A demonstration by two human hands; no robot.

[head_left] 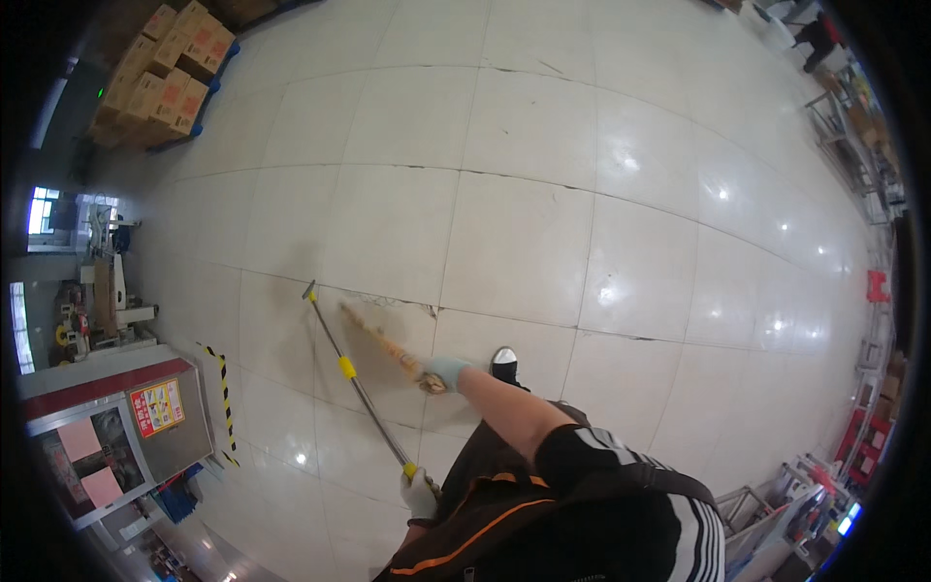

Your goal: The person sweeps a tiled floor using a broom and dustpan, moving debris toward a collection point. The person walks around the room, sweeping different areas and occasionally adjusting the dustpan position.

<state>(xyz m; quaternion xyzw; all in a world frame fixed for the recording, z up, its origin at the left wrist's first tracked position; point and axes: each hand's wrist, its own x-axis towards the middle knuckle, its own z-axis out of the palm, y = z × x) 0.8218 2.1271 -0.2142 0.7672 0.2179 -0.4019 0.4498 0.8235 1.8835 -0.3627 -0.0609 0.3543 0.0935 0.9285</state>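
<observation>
While we stand on the glossy white tiled floor (pixel 524 223), our gloved left hand (pixel 419 493) is wrapped tight around the near end of a long grey metal pole with yellow bands (pixel 354 378), whose small flat head (pixel 309 290) rests on the tiles. Our gloved right hand (pixel 444 371) is clamped on a short yellowish brush (pixel 383 341), angled toward a cracked tile seam (pixel 388 302). Stacked brown cardboard boxes (pixel 165 78) sit well apart, far left.
</observation>
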